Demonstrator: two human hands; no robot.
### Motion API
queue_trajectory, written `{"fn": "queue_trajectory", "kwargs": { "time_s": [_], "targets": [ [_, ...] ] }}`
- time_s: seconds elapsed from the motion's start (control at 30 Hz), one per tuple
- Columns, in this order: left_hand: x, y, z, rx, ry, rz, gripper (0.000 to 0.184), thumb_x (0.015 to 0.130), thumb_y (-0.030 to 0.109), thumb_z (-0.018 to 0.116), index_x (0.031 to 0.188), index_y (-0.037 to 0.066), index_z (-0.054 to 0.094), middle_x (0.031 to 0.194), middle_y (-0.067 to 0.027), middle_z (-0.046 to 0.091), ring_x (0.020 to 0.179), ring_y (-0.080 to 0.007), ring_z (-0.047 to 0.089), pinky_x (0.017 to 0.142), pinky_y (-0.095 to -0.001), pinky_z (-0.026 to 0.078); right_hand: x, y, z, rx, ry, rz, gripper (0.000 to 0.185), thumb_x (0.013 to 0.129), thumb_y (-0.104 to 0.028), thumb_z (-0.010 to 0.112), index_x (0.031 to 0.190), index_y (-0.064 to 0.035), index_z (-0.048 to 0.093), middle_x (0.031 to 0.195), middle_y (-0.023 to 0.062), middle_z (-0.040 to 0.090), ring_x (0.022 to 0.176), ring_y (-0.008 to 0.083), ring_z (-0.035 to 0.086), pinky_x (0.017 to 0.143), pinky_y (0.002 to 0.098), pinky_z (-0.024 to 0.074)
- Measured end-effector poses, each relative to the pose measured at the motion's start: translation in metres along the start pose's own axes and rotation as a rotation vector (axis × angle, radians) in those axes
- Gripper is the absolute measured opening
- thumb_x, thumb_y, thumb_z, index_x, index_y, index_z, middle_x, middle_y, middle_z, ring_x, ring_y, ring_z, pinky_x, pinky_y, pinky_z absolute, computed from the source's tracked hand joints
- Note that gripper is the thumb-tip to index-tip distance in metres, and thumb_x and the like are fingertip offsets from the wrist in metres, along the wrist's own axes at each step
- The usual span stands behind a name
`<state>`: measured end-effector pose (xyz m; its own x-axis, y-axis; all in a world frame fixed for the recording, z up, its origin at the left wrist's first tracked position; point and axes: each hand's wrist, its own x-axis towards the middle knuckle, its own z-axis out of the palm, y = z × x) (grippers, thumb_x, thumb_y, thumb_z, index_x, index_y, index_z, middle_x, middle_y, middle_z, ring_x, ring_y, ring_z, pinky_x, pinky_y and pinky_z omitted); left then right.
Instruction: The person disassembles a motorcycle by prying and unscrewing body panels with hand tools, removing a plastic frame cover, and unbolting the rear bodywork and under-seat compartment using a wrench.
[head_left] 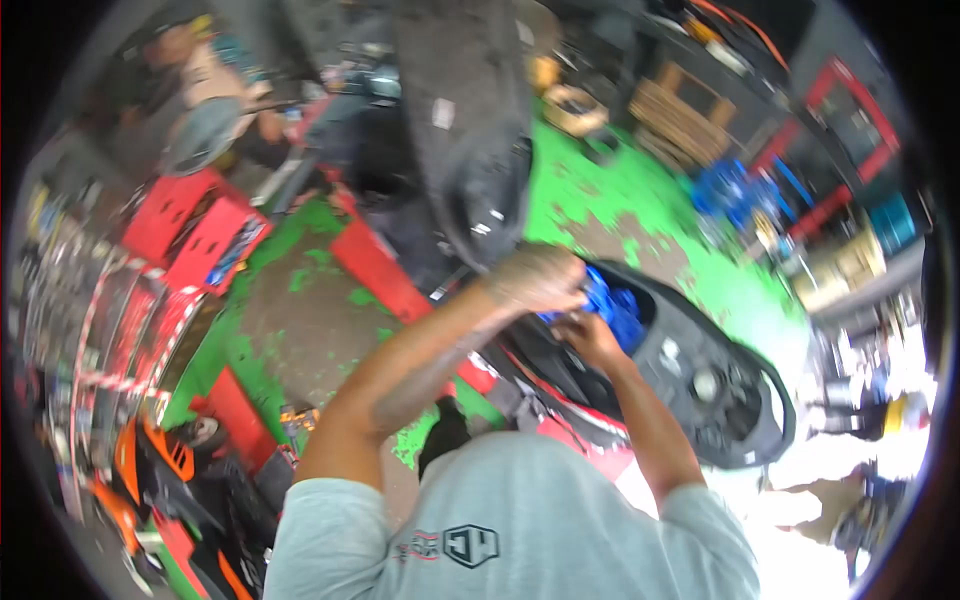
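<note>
A scooter stands in front of me with its long dark seat [455, 130] tipped up. Crumpled blue material [622, 310], a bag or cloth, lies in the open under-seat storage [655, 300]. My left hand [542, 278] is closed at the left edge of the blue material, palm side hidden. Just below it, my right hand [590, 338] is also closed, its bent fingers against the same material. Motion blur smears the fingertips. Beside my right forearm is the scooter's dark rear part [720, 390].
Red crates [195, 230] and a rack of parts [120, 310] stand left. An orange-and-black motorcycle [165, 460] is at lower left. Another person [205, 100] is at upper left. Blue bottles [735, 195] and cardboard [680, 115] lie right, on a worn green floor [570, 165].
</note>
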<state>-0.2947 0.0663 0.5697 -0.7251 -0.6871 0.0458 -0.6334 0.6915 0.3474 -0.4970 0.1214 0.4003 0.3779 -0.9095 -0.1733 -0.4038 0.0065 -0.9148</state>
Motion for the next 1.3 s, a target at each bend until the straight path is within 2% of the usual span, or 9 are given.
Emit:
{"fn": "queue_trajectory", "kwargs": {
  "time_s": [0.17, 0.3, 0.37, 0.5, 0.63, 0.73, 0.9, 1.13, 1.3],
  "targets": [
    [-0.001, -0.014, 0.032, -0.347, 0.319, 0.212, 0.049, 0.085, 0.022, 0.073, 0.129, 0.004, 0.059, 0.123, -0.0167, 0.066, 0.106, -0.0323, 0.067, 0.088, -0.042, 0.054, 0.01, -0.002, -0.011, -0.12, -0.086, -0.178, 0.023, 0.094, -0.008, 0.066, 0.116, -0.0012, 0.069, 0.104, 0.0142, 0.074, 0.092, 0.0179, 0.07, 0.084, 0.036, 0.0542],
    [-0.012, -0.012, 0.033, -0.531, 0.144, 0.203, 0.047, 0.086, 0.018, 0.075, 0.128, 0.004, 0.061, 0.119, -0.0183, 0.067, 0.103, -0.0304, 0.068, 0.086, -0.0405, 0.054, 0.011, -0.018, -0.011, -0.221, -0.192, -0.192, 0.027, 0.093, -0.008, 0.067, 0.119, -0.0017, 0.068, 0.108, 0.0158, 0.074, 0.095, 0.02, 0.071, 0.087, 0.0378, 0.0536],
    [-0.022, -0.007, 0.034, -0.56, 0.201, -0.172, 0.046, 0.086, 0.022, 0.076, 0.126, 0.004, 0.061, 0.112, -0.0172, 0.068, 0.1, -0.0292, 0.067, 0.086, -0.0402, 0.053, 0.01, -0.022, -0.004, 0.097, -0.078, -0.086, 0.024, 0.092, -0.009, 0.068, 0.114, -0.0005, 0.069, 0.102, 0.0156, 0.074, 0.089, 0.0214, 0.071, 0.082, 0.0383, 0.054],
    [-0.035, 0.001, 0.042, -0.258, 0.44, -0.15, 0.053, 0.086, 0.022, 0.077, 0.132, 0.004, 0.057, 0.119, -0.0152, 0.063, 0.103, -0.0299, 0.064, 0.086, -0.0395, 0.053, 0.018, -0.036, -0.009, -0.173, -0.11, -0.058, 0.02, 0.092, -0.011, 0.069, 0.108, 0.0006, 0.071, 0.094, 0.015, 0.074, 0.083, 0.0242, 0.071, 0.077, 0.0391, 0.054],
    [-0.03, -0.006, 0.064, -0.675, 0.53, 0.034, 0.05, 0.089, 0.007, 0.069, 0.137, 0.006, 0.053, 0.118, -0.0135, 0.062, 0.106, -0.0288, 0.064, 0.089, -0.0367, 0.053, 0.026, -0.018, -0.014, -0.31, -0.129, -0.267, 0.018, 0.088, -0.009, 0.07, 0.106, -0.0041, 0.072, 0.087, 0.0124, 0.074, 0.078, 0.0281, 0.07, 0.075, 0.0377, 0.0542],
    [-0.041, -0.009, 0.067, -0.662, 0.497, -0.05, 0.049, 0.09, -0.002, 0.062, 0.137, 0.006, 0.053, 0.114, -0.0115, 0.064, 0.102, -0.0242, 0.065, 0.085, -0.0345, 0.053, 0.029, -0.019, -0.018, -0.249, -0.271, -0.145, 0.02, 0.087, -0.014, 0.072, 0.106, -0.0083, 0.073, 0.106, 0.012, 0.073, 0.094, 0.0291, 0.069, 0.082, 0.0396, 0.0548],
    [-0.063, -0.01, 0.076, -0.46, 0.522, -0.287, 0.045, 0.088, -0.002, 0.061, 0.132, 0.005, 0.056, 0.105, -0.0143, 0.064, 0.092, -0.0272, 0.065, 0.079, -0.0374, 0.052, 0.031, -0.026, -0.013, -1.026, -0.381, -0.296, 0.025, 0.079, -0.025, 0.076, 0.103, -0.0171, 0.077, 0.137, 0.0077, 0.053, 0.123, 0.0307, 0.054, 0.094, 0.0437, 0.0541],
    [-0.123, -0.015, 0.088, -1.034, 0.514, -0.321, 0.048, 0.094, 0.0, 0.06, 0.14, 0.002, 0.047, 0.12, -0.0151, 0.064, 0.107, -0.0207, 0.064, 0.097, -0.0337, 0.051, 0.044, -0.026, 0.004, -1.208, -0.469, -0.255, 0.02, 0.08, -0.029, 0.071, 0.095, -0.0167, 0.077, 0.129, 0.0049, 0.057, 0.12, 0.0273, 0.055, 0.094, 0.041, 0.0528],
    [-0.194, -0.024, 0.105, -1.141, 0.874, -0.439, 0.043, 0.097, -0.002, 0.058, 0.138, 0.001, 0.047, 0.12, -0.0141, 0.062, 0.109, -0.0213, 0.064, 0.1, -0.035, 0.051, 0.04, -0.02, 0.016, -1.247, -0.433, -0.343, 0.021, 0.083, -0.023, 0.066, 0.095, -0.0092, 0.076, 0.129, 0.0073, 0.057, 0.12, 0.028, 0.056, 0.094, 0.0418, 0.0523]
  ]
}}
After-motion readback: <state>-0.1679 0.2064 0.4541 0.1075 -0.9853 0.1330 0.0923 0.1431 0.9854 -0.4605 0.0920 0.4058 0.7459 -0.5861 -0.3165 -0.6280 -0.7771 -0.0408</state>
